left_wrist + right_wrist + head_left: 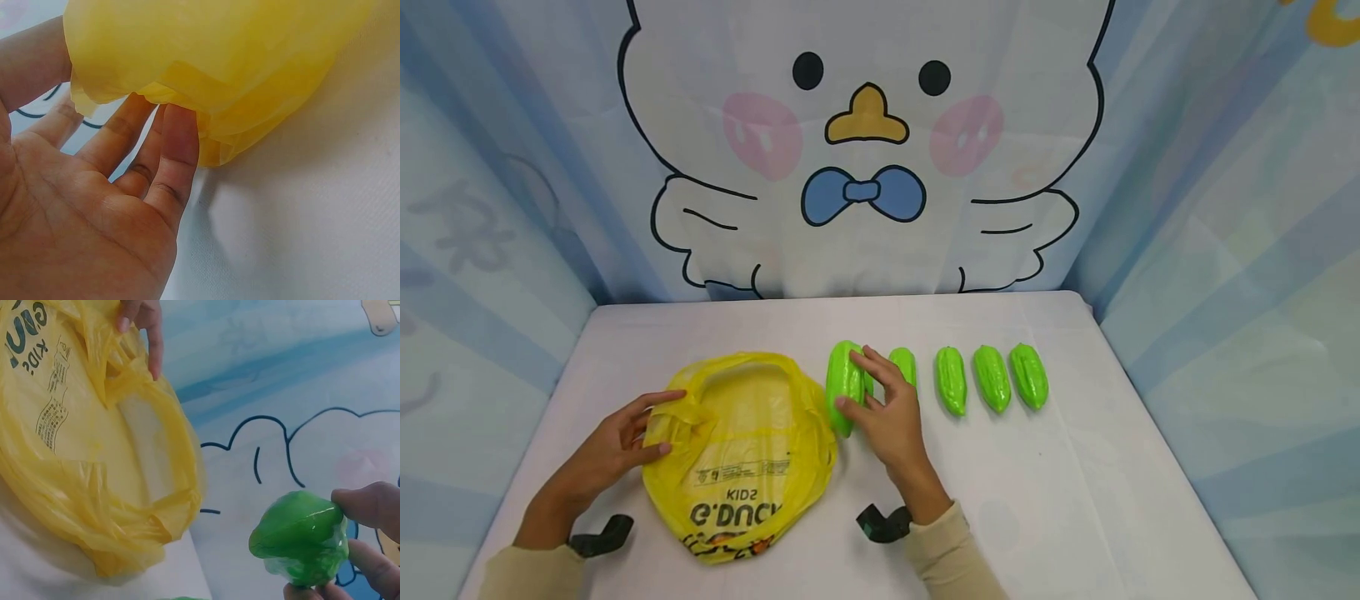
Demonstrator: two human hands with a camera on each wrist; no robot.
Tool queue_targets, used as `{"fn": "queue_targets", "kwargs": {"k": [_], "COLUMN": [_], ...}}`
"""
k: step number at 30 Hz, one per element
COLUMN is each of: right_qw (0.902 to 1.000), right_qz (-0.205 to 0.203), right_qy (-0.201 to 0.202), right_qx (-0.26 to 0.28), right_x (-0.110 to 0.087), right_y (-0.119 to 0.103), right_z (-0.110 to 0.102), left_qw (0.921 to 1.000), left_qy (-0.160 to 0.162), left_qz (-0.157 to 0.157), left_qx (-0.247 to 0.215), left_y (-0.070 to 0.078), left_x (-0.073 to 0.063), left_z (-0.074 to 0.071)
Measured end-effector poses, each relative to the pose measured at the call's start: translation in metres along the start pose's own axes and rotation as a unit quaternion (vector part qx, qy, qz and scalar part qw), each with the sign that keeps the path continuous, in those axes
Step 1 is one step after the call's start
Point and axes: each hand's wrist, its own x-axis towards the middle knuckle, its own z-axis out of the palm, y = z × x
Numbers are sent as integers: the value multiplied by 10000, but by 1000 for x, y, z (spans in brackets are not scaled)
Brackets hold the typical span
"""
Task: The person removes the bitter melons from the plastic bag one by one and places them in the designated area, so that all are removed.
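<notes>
A yellow plastic bag point(745, 450) with black printing lies with its mouth spread wide. My left hand point(625, 437) holds the bag's rim at the left side; in the left wrist view, the film covers the fingertips of that hand point(94, 194). Just right of the bag, my right hand point(891, 417) pinches a shiny green cucumber-shaped piece point(844, 387) between thumb and fingers. Seen from the right wrist, this green piece point(303, 537) is apart from the bag's rim point(181, 456).
Several similar green pieces point(992, 379) stand in a row toward the table's back right; some are partly behind my right hand. A white cloth covers the table point(1075, 500). Behind it hangs a printed curtain point(865, 250), with more curtain at both sides.
</notes>
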Motion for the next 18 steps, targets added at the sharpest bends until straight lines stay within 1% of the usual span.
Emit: {"fn": "queue_targets", "kwargs": {"k": [6,15,18], "right_qw": [9996,9990,9988], "right_qz": [11,12,30], "right_qy": [238,399,460], "right_qx": [-116,-188,-183], "right_x": [3,7,7], "right_y": [-1,-1,-2], "right_z": [-11,-28,-34], "left_qw": [10000,9999,10000], "left_qy": [3,-15,-29], "left_qz": [-37,-62,-55], "left_qx": [-11,-105,-49], "left_y": [1,2,2], "left_x": [0,0,0], "left_z": [0,-1,-1]}}
